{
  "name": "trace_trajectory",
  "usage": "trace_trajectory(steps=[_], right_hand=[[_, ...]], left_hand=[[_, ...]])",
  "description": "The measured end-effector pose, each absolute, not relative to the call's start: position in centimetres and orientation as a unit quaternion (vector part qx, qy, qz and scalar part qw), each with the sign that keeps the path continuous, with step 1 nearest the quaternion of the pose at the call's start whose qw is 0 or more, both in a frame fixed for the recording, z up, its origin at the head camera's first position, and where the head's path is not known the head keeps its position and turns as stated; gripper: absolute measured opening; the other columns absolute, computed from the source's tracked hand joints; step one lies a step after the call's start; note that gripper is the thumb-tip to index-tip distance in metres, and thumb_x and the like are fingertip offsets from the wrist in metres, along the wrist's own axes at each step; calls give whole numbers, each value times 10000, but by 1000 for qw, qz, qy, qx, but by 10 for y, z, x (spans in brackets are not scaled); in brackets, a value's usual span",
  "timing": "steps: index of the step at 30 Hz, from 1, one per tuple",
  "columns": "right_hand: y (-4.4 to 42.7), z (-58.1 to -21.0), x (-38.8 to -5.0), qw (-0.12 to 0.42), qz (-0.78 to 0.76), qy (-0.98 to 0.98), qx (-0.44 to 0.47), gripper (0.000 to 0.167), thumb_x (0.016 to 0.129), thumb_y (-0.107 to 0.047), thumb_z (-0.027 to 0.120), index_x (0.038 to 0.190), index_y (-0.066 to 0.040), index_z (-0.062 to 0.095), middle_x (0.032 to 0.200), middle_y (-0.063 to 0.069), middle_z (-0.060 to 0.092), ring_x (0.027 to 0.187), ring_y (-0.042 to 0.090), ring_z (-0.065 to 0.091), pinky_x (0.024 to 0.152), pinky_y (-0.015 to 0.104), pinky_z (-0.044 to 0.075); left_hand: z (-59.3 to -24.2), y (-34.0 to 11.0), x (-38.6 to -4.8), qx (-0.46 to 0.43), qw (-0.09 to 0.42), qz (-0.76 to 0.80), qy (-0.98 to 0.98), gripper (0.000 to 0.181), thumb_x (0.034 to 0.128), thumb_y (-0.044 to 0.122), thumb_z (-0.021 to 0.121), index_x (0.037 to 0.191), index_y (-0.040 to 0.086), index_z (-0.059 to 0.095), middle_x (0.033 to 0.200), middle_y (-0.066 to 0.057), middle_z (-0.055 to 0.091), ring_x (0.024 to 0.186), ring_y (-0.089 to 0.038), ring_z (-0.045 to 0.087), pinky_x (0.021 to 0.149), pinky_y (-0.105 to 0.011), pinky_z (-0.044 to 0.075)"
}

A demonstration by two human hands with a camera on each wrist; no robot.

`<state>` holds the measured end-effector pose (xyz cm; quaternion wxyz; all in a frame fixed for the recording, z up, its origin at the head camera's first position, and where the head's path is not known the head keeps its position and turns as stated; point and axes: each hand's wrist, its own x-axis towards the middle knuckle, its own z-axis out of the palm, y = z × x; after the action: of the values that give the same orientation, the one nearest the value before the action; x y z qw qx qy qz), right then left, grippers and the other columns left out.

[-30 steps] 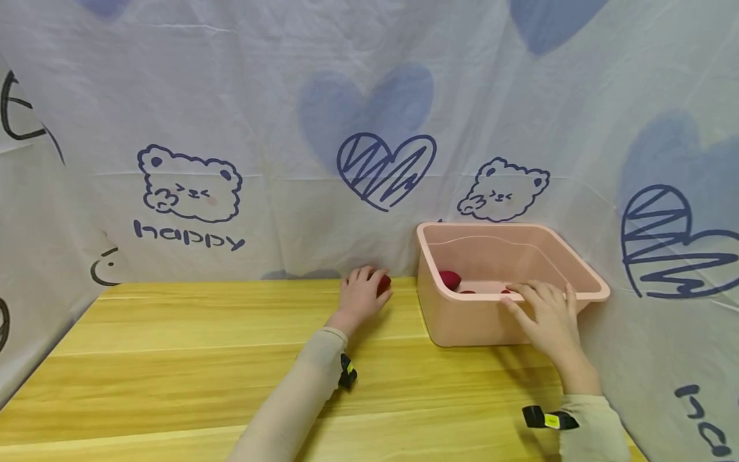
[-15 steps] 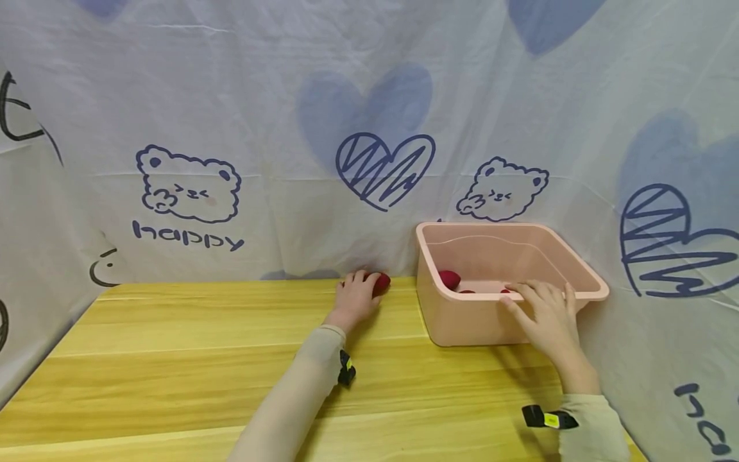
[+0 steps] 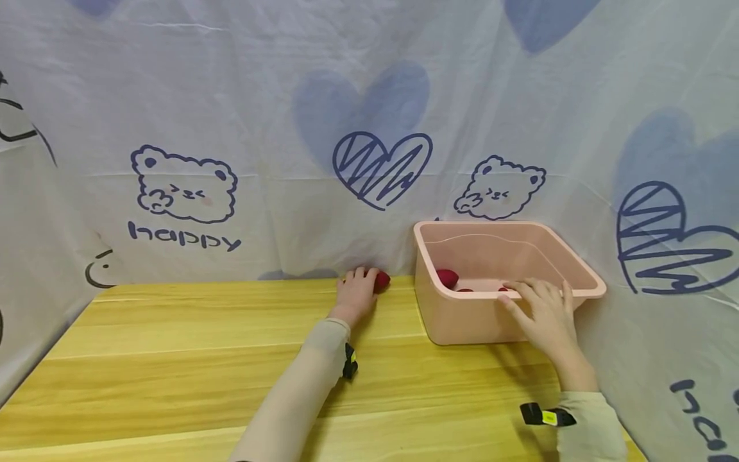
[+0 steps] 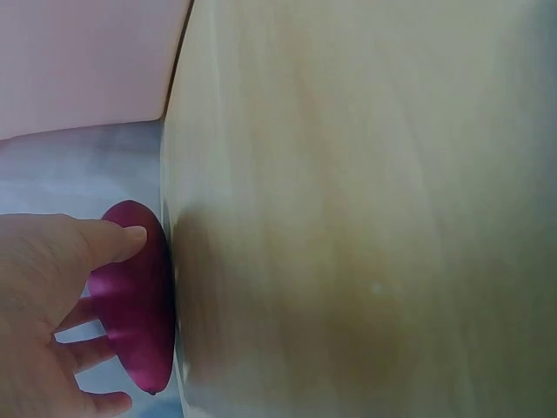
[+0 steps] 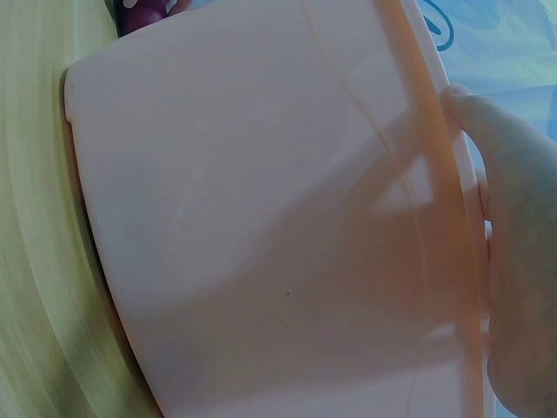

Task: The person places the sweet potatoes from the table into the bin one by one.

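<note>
A purple-red sweet potato lies on the wooden table against the back cloth. My left hand is on it, the thumb over one side and the fingers reaching round the other in the left wrist view. In the head view the fingers hide much of it. To the right stands a pink plastic bin. My right hand holds its front rim, thumb at the rim and fingers over the inside. Within the bin sits a similar dark red piece, and small bits of other red things show above the rim.
A pale cloth printed with hearts and bears hangs behind the table and along both sides. The bin stands close to the cloth at the back right.
My left hand has shifted slightly left on the sweet potato, its thumb drawing in, so more of the red end shows. My right hand stays on the bin's rim.
</note>
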<state>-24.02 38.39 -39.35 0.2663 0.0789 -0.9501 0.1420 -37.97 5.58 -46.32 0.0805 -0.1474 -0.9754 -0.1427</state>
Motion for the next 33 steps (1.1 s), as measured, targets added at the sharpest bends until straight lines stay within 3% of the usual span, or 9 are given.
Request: trace_trajectory(steps=[21, 33], right_hand=[[384, -394, -241, 266, 139, -951, 77, 483, 967, -500, 497, 1250, -126, 612, 1294, 203, 549, 1273, 422, 394, 1160, 638, -9], [385, -394, -241, 272, 144, -948, 81, 472, 965, -498, 507, 1239, -130, 619, 1281, 200, 559, 1264, 418, 404, 1158, 640, 0]], left_hand=[[-469, 57, -386, -132, 83, -156, -975, 535, 902, 201, 687, 1373, 207, 433, 1310, -149, 522, 1192, -385, 518, 1017, -585, 388], [-471, 59, -386, -130, 92, -146, -976, 394, 970, 146, 559, 1341, 176, 430, 1252, -153, 535, 1145, -378, 537, 996, -563, 407]])
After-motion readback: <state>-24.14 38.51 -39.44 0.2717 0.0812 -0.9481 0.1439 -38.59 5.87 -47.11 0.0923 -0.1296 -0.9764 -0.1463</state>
